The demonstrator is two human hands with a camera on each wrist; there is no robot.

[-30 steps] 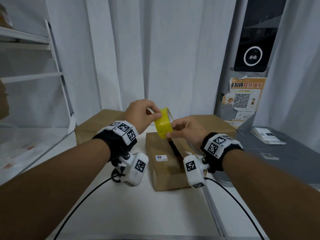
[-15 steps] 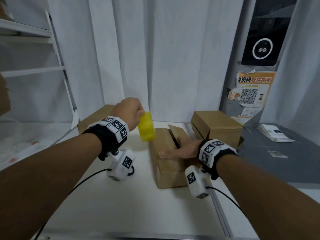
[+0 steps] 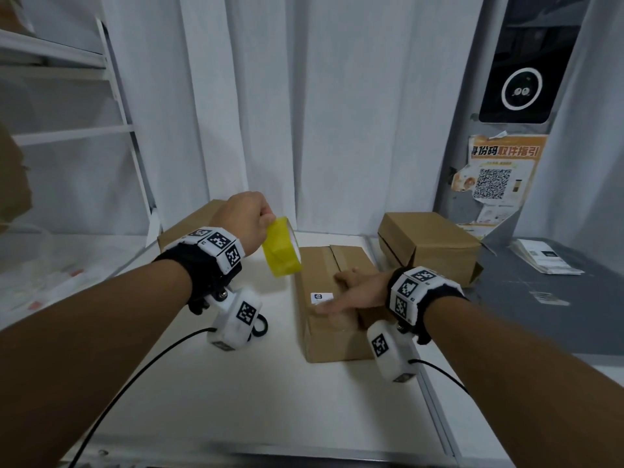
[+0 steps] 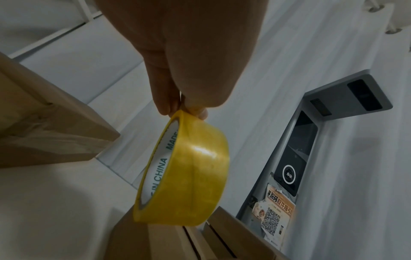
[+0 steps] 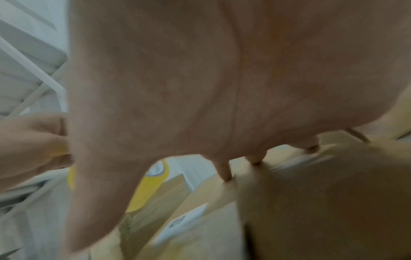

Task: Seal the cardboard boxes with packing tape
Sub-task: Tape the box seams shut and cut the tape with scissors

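Yellow, glossy packing tape on a white-cored roll [image 3: 282, 248] hangs from the left hand [image 3: 243, 221], whose thumb and fingers pinch the roll's upper rim while the roll dangles in the air above the table, just left of and above the far end of the middle brown cardboard box [image 3: 329, 336]. That arm reaches forward with the wrist raised, knuckles up. The right hand [image 3: 359, 292] lies flat on this box's top, fingers straight and pointing left across the flaps, pressing them down near a small white label [image 3: 321, 297]. The hands are apart, the box between them. The box sits on the white table [image 3: 236, 393]; a second closed brown box [image 3: 430, 246] stands behind and to the right, and a third brown box [image 3: 189, 221] is largely hidden behind the left forearm. The right wrist view is blurred, and palm fills most of it, so only fingertips [image 5: 227, 176] touching cardboard can be made out. Whether any tape end is pulled free cannot be told.
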